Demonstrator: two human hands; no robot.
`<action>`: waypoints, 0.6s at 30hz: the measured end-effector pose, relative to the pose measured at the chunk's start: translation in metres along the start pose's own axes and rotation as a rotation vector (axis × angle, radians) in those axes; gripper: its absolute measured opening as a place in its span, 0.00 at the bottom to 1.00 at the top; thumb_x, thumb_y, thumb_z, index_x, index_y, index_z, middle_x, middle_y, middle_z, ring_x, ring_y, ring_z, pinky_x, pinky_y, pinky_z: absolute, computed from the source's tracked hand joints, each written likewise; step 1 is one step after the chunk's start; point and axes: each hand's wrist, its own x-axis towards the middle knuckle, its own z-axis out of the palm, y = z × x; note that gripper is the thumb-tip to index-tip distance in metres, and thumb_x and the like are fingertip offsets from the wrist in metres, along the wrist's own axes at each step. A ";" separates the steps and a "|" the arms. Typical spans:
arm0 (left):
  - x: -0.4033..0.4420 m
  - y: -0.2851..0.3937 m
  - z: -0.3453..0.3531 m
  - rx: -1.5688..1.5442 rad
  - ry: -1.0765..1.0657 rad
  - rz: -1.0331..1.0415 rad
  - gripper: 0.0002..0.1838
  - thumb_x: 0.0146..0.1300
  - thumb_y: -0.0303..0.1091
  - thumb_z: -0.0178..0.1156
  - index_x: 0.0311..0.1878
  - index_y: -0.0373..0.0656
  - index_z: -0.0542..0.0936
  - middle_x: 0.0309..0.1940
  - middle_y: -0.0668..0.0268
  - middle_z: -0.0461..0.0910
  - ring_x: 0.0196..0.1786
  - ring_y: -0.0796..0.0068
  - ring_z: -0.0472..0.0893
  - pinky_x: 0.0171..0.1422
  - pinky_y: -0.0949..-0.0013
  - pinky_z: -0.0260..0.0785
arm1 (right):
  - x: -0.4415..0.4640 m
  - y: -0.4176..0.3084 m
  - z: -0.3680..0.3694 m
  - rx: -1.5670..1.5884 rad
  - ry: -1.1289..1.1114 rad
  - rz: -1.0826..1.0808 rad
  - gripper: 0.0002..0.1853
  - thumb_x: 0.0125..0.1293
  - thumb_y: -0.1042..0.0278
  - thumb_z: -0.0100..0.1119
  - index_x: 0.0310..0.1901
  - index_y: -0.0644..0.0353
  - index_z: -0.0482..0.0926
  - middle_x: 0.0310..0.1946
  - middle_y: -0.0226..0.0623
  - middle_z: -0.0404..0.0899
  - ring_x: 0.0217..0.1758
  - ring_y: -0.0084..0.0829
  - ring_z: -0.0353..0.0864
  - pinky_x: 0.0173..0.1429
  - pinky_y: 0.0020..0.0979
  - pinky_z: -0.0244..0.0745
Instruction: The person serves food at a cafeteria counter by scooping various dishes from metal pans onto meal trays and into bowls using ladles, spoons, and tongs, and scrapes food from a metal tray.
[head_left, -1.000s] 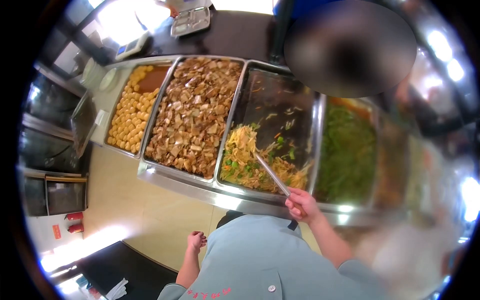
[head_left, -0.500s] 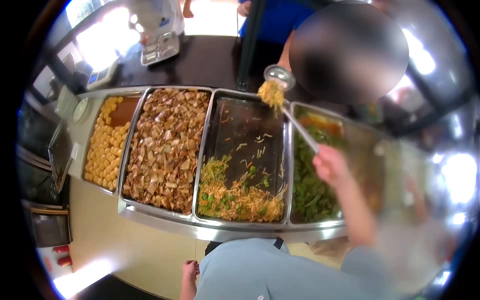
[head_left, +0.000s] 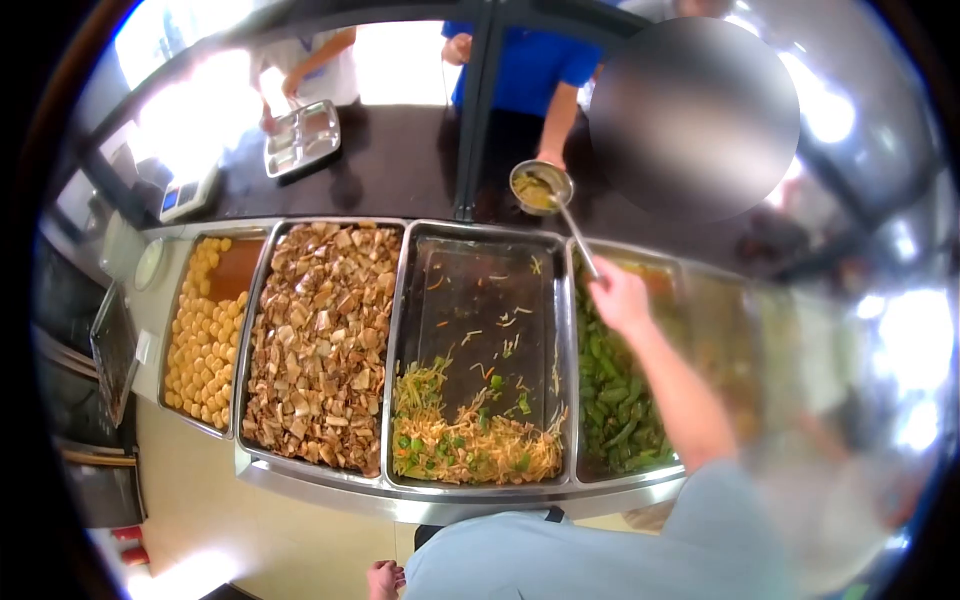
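Observation:
My right hand (head_left: 618,296) is closed around the metal handle of a serving spoon (head_left: 575,233). The spoon's head is over or inside a small metal bowl (head_left: 563,184), where yellowish shredded food shows. A person in blue holds that bowl from across the counter. Below it, a deep metal tray (head_left: 480,300) has shredded vegetables (head_left: 478,435) heaped at its near end and stray shreds elsewhere. My left hand (head_left: 384,578) hangs low beside my body with its fingers curled; whether it holds anything is hidden.
Left of the shreds stand a tray of brown chopped pieces (head_left: 318,345) and one of round yellow pieces (head_left: 205,340). Green vegetables (head_left: 612,400) fill the tray to the right. Across the dark counter (head_left: 400,150), another person touches a compartment tray (head_left: 303,138). A scale (head_left: 185,195) stands left.
The spoon with shredded food has met the metal bowl, and the food now shows in the bowl. My right hand has shifted slightly up and left. The compartment tray has moved a little left.

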 end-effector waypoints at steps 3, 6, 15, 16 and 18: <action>0.035 -0.030 -0.013 0.218 0.046 0.142 0.16 0.55 0.35 0.68 0.40 0.30 0.85 0.31 0.57 0.86 0.32 0.71 0.84 0.39 0.67 0.77 | -0.007 0.004 0.012 -0.124 0.143 -0.097 0.26 0.60 0.67 0.63 0.63 0.47 0.78 0.36 0.39 0.84 0.35 0.44 0.85 0.44 0.45 0.80; 0.030 -0.026 -0.012 0.209 0.088 0.125 0.16 0.54 0.36 0.69 0.39 0.31 0.86 0.32 0.58 0.87 0.33 0.73 0.83 0.40 0.68 0.76 | -0.007 0.021 0.025 -0.106 0.199 -0.132 0.26 0.60 0.67 0.64 0.63 0.46 0.78 0.36 0.38 0.84 0.34 0.44 0.84 0.42 0.45 0.80; -0.038 0.057 0.016 -0.038 -0.032 -0.003 0.12 0.66 0.29 0.59 0.50 0.36 0.75 0.26 0.60 0.79 0.21 0.69 0.77 0.21 0.66 0.67 | -0.173 -0.039 0.023 0.385 0.109 0.067 0.24 0.63 0.75 0.61 0.63 0.63 0.78 0.36 0.43 0.87 0.25 0.23 0.80 0.29 0.25 0.78; -0.030 0.052 0.014 -0.034 -0.052 0.004 0.12 0.65 0.28 0.59 0.50 0.36 0.75 0.25 0.61 0.79 0.21 0.70 0.77 0.21 0.67 0.67 | -0.200 -0.028 0.035 0.445 0.026 0.147 0.24 0.62 0.75 0.62 0.62 0.64 0.78 0.33 0.42 0.87 0.26 0.24 0.81 0.31 0.26 0.78; 0.000 0.028 0.009 -0.042 -0.089 0.050 0.12 0.64 0.27 0.59 0.50 0.37 0.75 0.24 0.60 0.79 0.20 0.68 0.77 0.21 0.66 0.67 | -0.246 -0.023 0.033 0.414 -0.010 0.206 0.25 0.61 0.73 0.64 0.61 0.68 0.78 0.29 0.39 0.86 0.27 0.25 0.81 0.35 0.27 0.78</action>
